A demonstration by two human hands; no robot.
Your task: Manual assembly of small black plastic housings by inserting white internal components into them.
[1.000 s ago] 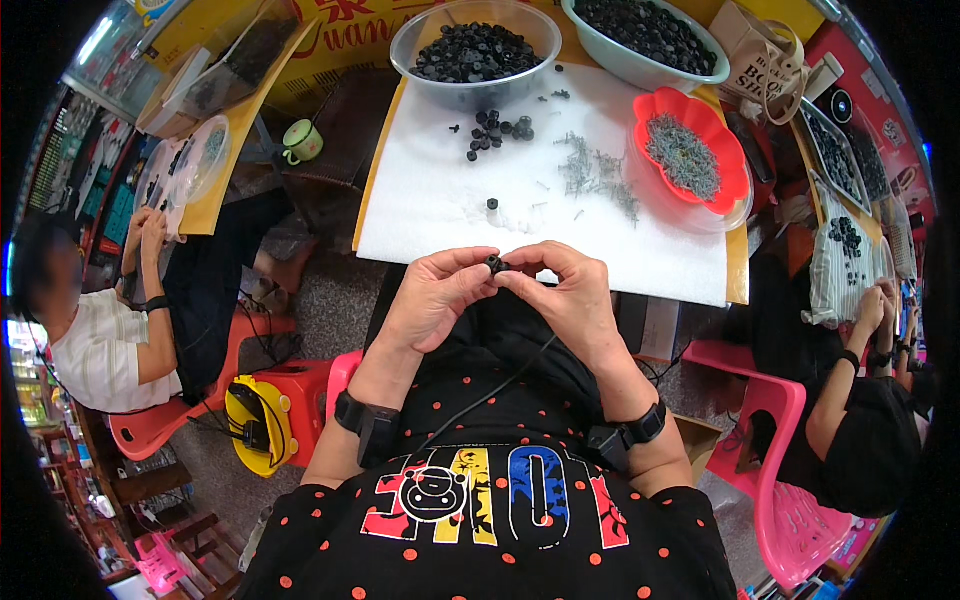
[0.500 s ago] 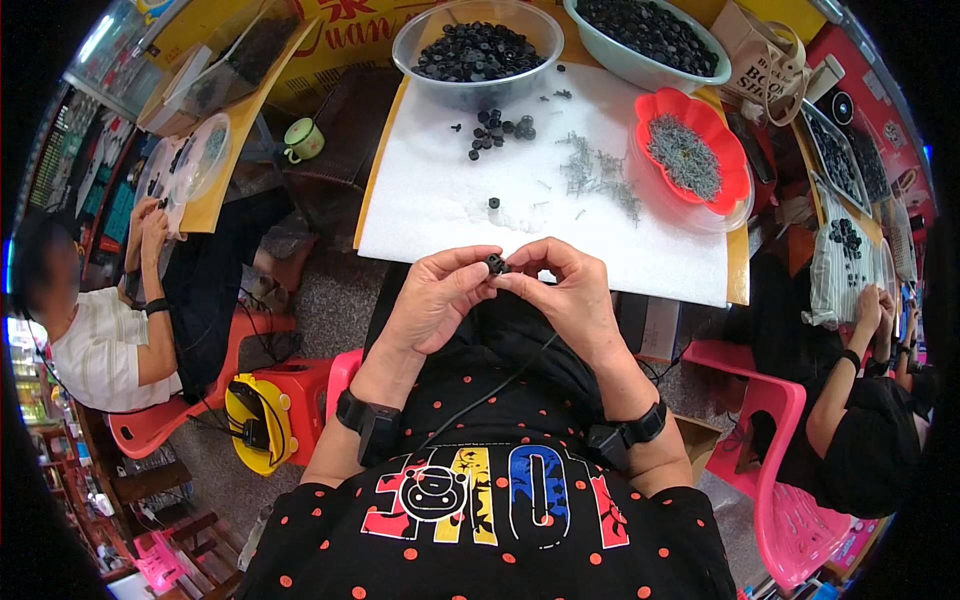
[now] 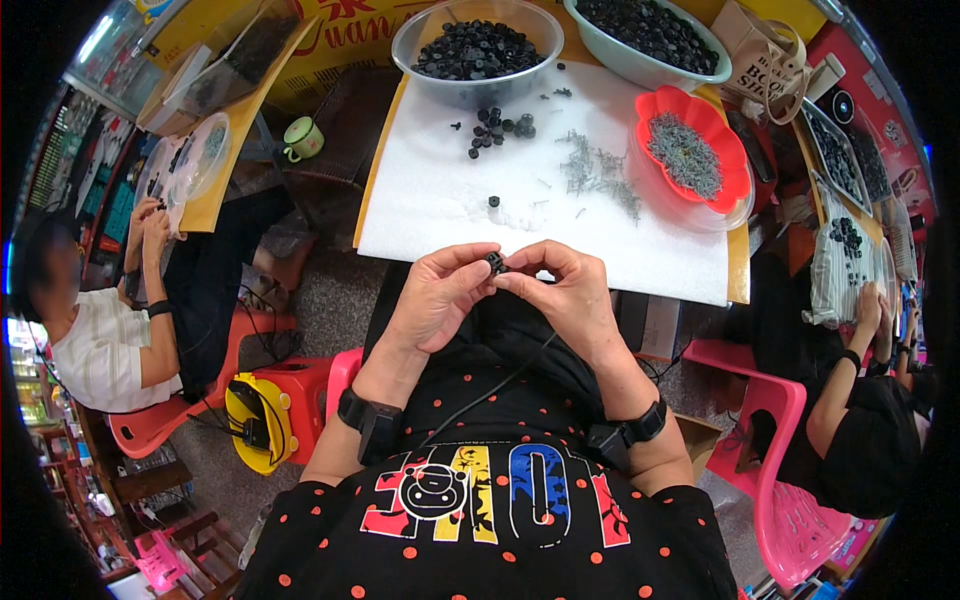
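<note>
A small black round plastic part (image 3: 495, 263) is pinched between my two hands, just off the near edge of the white foam sheet (image 3: 420, 215). My left hand (image 3: 445, 295) grips it between thumb and forefinger. From the other side, the thumb and forefinger of my right hand (image 3: 560, 290) close at the same part; whether they also hold a screw is hidden. One similar black part (image 3: 494, 202) lies alone on the foam beyond my hands. Farther off sits a loose cluster of black parts (image 3: 492, 130), and right of it a scatter of grey screws (image 3: 595, 170).
At the back stand a clear bowl (image 3: 405, 62) and a pale basin (image 3: 610, 55), both full of black parts. A red scalloped bowl (image 3: 740, 150) of screws is at the right. Co-workers sit at either side, near a pink chair (image 3: 775, 440). A green mug (image 3: 304, 138) stands at left.
My hands stay in nearly the same place, with the black part turned slightly between the fingertips. At the right, a co-worker's hand has shifted slightly.
</note>
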